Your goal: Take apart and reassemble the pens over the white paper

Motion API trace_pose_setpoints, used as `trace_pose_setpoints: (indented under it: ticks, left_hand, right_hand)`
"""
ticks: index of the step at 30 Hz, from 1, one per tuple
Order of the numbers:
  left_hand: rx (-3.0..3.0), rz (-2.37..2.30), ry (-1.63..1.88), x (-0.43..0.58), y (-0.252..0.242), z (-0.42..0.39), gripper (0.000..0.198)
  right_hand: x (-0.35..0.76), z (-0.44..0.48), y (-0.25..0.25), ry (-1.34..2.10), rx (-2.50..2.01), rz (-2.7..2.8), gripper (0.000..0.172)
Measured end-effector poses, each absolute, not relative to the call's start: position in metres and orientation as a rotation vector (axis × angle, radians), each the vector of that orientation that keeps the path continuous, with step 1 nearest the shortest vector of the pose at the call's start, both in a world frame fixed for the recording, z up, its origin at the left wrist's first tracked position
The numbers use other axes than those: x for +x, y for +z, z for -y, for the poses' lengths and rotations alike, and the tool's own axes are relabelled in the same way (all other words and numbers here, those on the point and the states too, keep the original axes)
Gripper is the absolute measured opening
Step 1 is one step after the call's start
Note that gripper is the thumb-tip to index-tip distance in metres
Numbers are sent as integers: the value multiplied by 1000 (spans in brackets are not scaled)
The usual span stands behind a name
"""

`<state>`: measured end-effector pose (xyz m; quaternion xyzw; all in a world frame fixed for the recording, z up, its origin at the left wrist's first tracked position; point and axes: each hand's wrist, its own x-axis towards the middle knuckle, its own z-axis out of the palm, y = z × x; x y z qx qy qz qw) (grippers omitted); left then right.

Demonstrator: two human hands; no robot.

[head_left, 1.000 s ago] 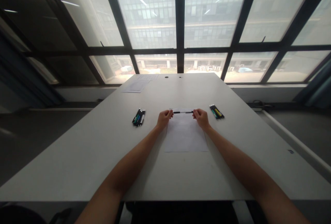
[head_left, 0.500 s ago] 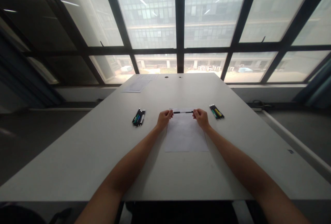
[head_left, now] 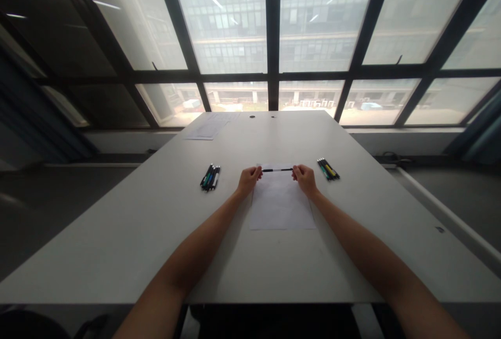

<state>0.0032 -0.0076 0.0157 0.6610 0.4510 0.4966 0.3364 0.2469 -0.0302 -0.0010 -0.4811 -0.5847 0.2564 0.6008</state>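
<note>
A black-and-white pen [head_left: 277,170] lies level between my two hands, above the far part of a white paper sheet [head_left: 282,208]. My left hand [head_left: 249,178] is closed on the pen's left end, thumb and fingers pinched together. At the other end, my right hand [head_left: 305,177] grips the pen in the same way. Both ends of the pen are partly hidden by my fingers. Left of my left hand is a bunch of pens [head_left: 210,177], black with green, blue and white parts. Another bunch of pens [head_left: 328,169], with green and yellow parts, lies right of my right hand.
The white table [head_left: 156,234] reaches forward to large windows. Printed papers [head_left: 203,129] lie at its far left corner. A small dark sticker [head_left: 440,229] is near the right edge. A round dark hole [head_left: 252,117] sits near the far edge.
</note>
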Motion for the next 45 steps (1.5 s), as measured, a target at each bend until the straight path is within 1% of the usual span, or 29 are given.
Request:
trace_pose_setpoints:
  ticks: [7,11,20,23,29,33,36,42,45]
  left_hand:
    - [1752,-1182,1297,2,16,9,53]
    - [1794,-1188,1283,3,19,10,50]
    - [1802,-1190,1279,6,24,15,44]
    - [1779,-1183,1274,6,26,17,42]
    - [1743,-1102,1274,7,20,13,37]
    - [1819,-1150,1279,6,16,10,33]
    - [1853,-1182,1274,6,15,9,28]
    - [1916,-1209,1241,7,15,10,27]
    - [1999,-1196,1208,7,15,12,28]
  right_hand:
    - [245,29,-3,548,-1168,1437,43]
    - [243,27,-3,568,-1162,1426,36]
    - [244,27,-5,679,-1098,1402,34]
    - [244,27,-4,665,-1099,1428,34]
    - [243,30,0,655,-1104,1398,30]
    - [242,32,2,653,-1109,1389,28]
    - [242,35,4,646,-1108,1402,29]
    - [243,38,8,615,-1132,1428,40]
    - [243,38,8,626,-1128,1410,39]
